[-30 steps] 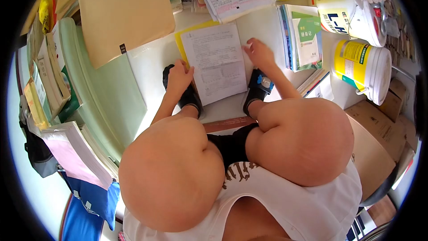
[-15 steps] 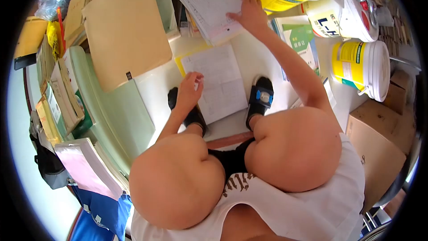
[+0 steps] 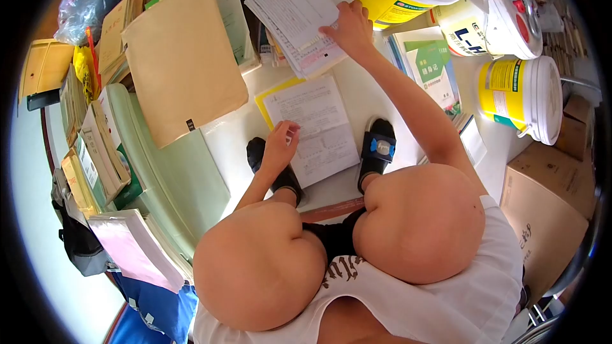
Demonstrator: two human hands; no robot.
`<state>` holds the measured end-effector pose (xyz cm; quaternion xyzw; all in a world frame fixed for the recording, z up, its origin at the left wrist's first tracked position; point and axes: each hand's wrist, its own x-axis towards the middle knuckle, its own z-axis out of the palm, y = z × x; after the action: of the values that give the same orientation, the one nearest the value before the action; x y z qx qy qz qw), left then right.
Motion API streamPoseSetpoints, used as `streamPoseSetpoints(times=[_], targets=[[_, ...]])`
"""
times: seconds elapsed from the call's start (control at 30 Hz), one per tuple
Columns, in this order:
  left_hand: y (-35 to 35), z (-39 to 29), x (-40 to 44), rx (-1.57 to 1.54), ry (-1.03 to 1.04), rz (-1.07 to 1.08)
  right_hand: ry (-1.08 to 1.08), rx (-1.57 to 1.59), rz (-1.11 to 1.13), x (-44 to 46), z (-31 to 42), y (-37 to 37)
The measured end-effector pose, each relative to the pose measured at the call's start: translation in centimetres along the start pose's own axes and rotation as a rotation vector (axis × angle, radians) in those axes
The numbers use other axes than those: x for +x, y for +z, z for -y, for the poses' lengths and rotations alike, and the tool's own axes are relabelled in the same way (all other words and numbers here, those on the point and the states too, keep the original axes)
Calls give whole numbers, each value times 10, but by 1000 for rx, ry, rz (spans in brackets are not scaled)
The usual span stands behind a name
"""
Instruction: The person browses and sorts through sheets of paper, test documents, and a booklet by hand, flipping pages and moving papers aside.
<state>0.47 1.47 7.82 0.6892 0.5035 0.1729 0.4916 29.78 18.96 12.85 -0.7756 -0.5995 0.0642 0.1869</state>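
Observation:
My right hand (image 3: 349,28) reaches far forward and lies palm down on the right side of a stack of printed papers (image 3: 287,6), its thumb spread apart from the fingers. Closer to me, a second set of printed sheets (image 3: 315,130) lies on the floor between my feet, with a yellow sheet edge (image 3: 262,109) showing at its left. Beside the left edge of these sheets hovers my left hand (image 3: 280,145), its fingers loosely bent and apart, with nothing visible in them.
A large brown envelope (image 3: 185,57) leans at the left over a pale green case (image 3: 156,165). Yellow-and-white buckets (image 3: 516,95) and cardboard boxes (image 3: 548,185) line the right. A green-and-white booklet (image 3: 428,67) lies near the buckets. My slippered feet (image 3: 377,143) flank the sheets.
My right hand has shifted slightly left over the stack, and the top sheet's print now shows clearly, with another sheet's edge beyond it. My left hand stays beside the nearer sheets. The view has shifted slightly.

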Motion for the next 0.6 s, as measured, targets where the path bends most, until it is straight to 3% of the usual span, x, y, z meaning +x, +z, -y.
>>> streamPoseSetpoints(times=[0.2, 0.27, 0.4, 0.47, 0.6], targets=[[-2, 1, -1, -32, -19, -11, -82, 191, -252, -1, -8, 12], [-3, 0, 0, -48, -44, -53, -254, 425, -407, -9, -7, -7], [-11, -6, 5, -135, -43, -108, -316, 638, -214, -58, -2, -63], [-16, -10, 6, -275, -32, -123, -537, 696, -116, -83, -15, -71], [-29, -39, 10, -393, -32, -181, -518, 792, 36, -130, -26, -86]])
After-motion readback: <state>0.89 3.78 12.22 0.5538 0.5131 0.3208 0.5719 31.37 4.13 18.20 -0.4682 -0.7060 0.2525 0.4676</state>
